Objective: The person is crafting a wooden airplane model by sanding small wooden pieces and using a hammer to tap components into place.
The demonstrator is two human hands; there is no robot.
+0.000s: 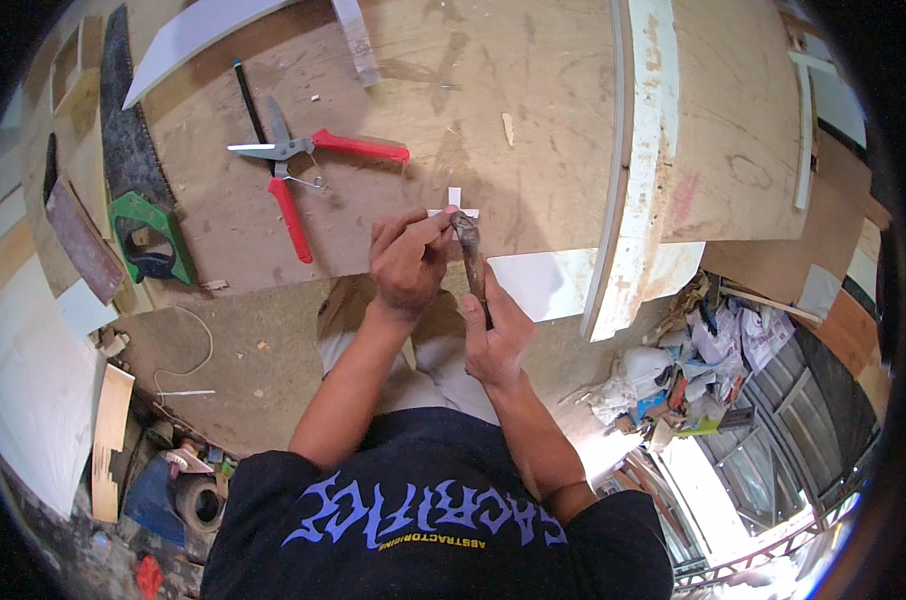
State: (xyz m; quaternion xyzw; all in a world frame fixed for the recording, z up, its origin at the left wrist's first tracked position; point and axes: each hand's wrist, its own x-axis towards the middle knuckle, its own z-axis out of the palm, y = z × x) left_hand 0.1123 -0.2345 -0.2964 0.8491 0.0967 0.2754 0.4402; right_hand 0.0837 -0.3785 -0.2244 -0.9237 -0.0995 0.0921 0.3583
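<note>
A small white cross of flat strips (454, 196) lies at the near edge of the wooden workbench (543, 150). My left hand (406, 258) is closed, with its fingertips pinched together at the cross's middle. What they hold there, if anything, is too small to make out. My right hand (498, 338) is wrapped round the handle of a hammer (470, 250). The hammer's dark, worn head is over the lower part of the cross, right beside my left fingertips, and hides part of it.
Red-handled snips (293, 150) lie spread on the bench, across a dark pencil-like stick (248, 100). A green-handled handsaw (151, 235) is at the left. Long white-and-wood strips (638, 150) cross the bench at the right. Scrap and bags (708, 350) pile up on the lower right floor.
</note>
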